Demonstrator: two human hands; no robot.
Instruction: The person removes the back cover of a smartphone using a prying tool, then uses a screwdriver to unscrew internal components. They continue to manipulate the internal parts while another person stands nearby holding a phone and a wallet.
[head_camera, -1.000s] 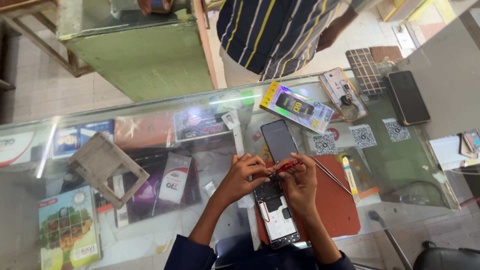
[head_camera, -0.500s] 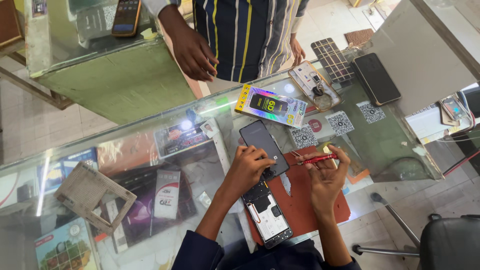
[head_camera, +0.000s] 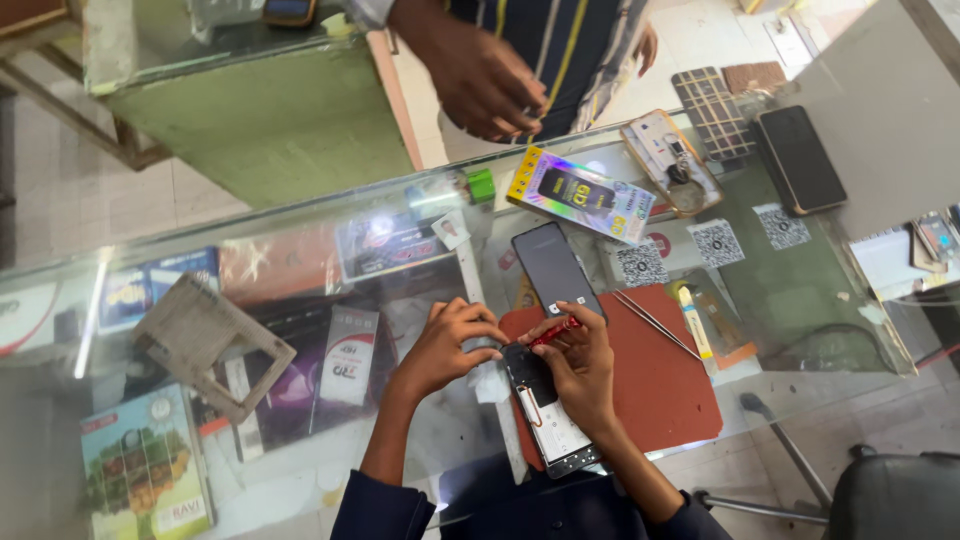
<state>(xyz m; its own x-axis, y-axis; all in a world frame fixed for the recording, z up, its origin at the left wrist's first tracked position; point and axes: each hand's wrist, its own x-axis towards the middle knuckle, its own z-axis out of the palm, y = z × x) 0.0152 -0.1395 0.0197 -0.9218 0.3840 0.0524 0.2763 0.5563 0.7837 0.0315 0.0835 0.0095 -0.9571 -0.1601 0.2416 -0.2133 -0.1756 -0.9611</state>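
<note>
Phone (head_camera: 548, 425) lengthwise toward person, between hands (head_camera: 520, 355)

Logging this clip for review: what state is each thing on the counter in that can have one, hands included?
Opened phone: back off, insides showing, on the red mat.
Red screwdriver: gripped in right hand, tip at the phone.
Left hand: steadying the phone's top edge.
Dark phone: face down, untouched.
Tweezers: lying unused on the mat.
Phone box: closed.

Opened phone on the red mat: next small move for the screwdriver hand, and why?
Probably seat the tip and turn. The right hand pinches the red screwdriver at the top end of the opened phone, the left hand bracing that end.
</note>
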